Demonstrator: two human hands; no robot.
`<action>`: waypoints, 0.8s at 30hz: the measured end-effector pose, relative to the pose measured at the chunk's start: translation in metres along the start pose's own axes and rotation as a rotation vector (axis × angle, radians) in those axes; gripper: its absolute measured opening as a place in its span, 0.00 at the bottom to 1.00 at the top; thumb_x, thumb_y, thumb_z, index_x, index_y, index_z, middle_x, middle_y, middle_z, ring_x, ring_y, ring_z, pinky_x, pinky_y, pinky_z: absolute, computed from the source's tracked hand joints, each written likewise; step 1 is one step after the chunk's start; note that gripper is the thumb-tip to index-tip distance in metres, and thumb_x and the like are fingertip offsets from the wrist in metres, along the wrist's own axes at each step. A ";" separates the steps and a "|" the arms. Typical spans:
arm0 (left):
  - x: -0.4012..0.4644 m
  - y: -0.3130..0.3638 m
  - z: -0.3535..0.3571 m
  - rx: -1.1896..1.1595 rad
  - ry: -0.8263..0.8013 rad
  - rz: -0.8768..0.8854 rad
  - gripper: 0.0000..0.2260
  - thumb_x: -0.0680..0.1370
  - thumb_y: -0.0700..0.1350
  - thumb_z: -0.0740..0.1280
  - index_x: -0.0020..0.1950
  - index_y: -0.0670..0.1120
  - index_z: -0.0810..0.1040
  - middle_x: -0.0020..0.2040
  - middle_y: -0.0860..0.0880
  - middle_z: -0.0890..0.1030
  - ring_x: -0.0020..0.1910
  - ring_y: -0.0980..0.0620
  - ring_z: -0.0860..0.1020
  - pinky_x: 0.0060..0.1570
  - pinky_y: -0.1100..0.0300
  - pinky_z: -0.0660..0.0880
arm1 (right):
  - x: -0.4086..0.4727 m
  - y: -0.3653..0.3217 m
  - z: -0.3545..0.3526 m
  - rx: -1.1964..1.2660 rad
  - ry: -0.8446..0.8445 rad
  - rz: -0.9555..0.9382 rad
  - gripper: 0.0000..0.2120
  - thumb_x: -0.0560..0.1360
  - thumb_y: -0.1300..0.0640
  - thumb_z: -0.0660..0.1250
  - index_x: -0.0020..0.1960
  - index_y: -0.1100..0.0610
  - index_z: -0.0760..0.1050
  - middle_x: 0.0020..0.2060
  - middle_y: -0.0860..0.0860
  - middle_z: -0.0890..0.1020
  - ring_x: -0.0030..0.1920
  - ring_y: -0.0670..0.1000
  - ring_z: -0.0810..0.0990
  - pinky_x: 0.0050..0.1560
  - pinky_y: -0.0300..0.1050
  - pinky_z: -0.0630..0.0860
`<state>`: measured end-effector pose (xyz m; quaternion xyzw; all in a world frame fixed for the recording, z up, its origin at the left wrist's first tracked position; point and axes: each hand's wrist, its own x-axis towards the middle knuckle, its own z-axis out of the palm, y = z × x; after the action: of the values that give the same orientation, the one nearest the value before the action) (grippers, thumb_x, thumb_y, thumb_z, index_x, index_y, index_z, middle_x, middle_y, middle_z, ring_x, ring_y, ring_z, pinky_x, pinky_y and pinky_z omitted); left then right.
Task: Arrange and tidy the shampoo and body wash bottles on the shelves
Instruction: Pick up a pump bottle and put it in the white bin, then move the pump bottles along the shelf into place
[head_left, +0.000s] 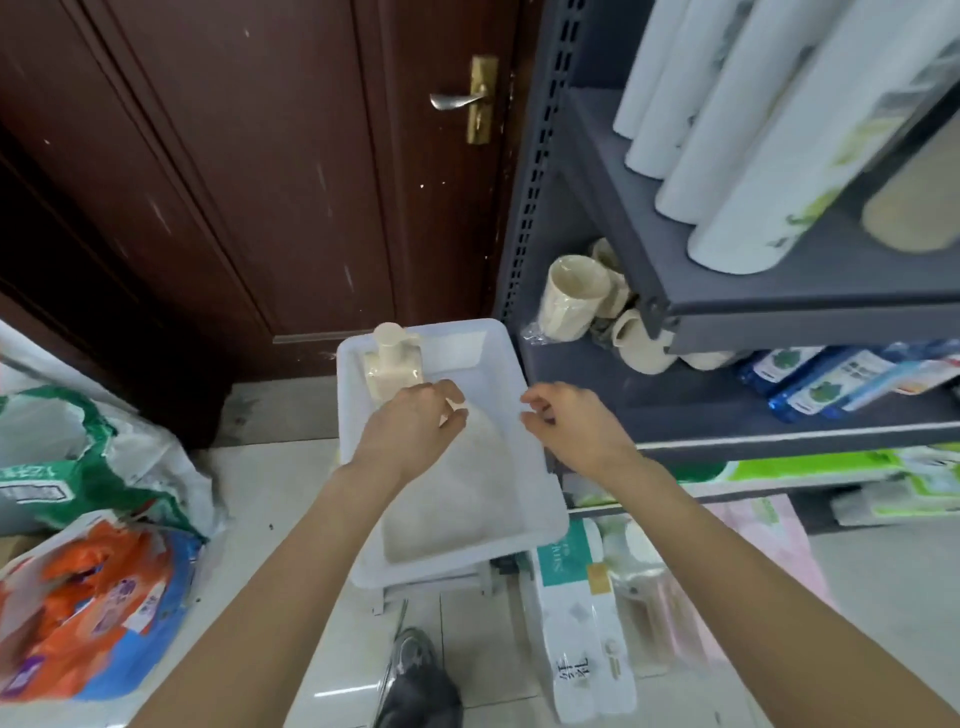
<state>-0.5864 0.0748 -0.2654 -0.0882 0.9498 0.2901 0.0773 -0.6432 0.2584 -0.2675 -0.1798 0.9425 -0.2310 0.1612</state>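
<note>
A white plastic bin (511, 364) sits on a stool in front of me. At its far left end stands a cream pump bottle (390, 364). My left hand (415, 428) is over the bin and grips the bottle's lower body. My right hand (569, 423) hovers over the bin's right rim with fingers loosely curled, and whether it pinches anything cannot be told. Tall white bottles (727, 156) lie on the grey upper shelf (779, 306). Blue bottles (815, 376) lie on the shelf below.
Cream mugs (574, 296) stand at the left end of the lower shelf. A dark wooden door (260, 171) is straight ahead. Bags of goods (93, 597) sit on the floor at left, boxed items (576, 623) at lower right. My shoe (415, 680) is under the bin.
</note>
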 end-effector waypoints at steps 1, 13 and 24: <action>-0.005 0.011 0.006 -0.026 -0.032 0.036 0.11 0.79 0.48 0.61 0.59 0.48 0.76 0.53 0.49 0.81 0.53 0.47 0.77 0.52 0.55 0.74 | -0.014 0.011 -0.007 0.000 0.010 0.009 0.14 0.78 0.52 0.63 0.61 0.55 0.76 0.56 0.54 0.80 0.53 0.54 0.80 0.53 0.52 0.77; -0.090 0.207 0.120 -0.053 -0.226 0.224 0.12 0.77 0.46 0.65 0.60 0.46 0.77 0.57 0.47 0.80 0.54 0.49 0.77 0.56 0.60 0.72 | -0.205 0.186 -0.106 -0.032 0.121 0.146 0.14 0.76 0.50 0.65 0.59 0.53 0.77 0.52 0.51 0.82 0.55 0.53 0.78 0.54 0.47 0.75; -0.073 0.401 0.148 0.065 -0.142 0.502 0.13 0.78 0.48 0.64 0.61 0.47 0.76 0.54 0.48 0.81 0.54 0.49 0.78 0.54 0.54 0.74 | -0.262 0.296 -0.241 0.084 0.312 0.152 0.10 0.75 0.51 0.66 0.55 0.53 0.79 0.50 0.52 0.83 0.52 0.51 0.80 0.56 0.45 0.74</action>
<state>-0.5865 0.4949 -0.1566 0.1735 0.9429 0.2751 0.0723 -0.5831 0.7028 -0.1524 -0.0630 0.9565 -0.2826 0.0372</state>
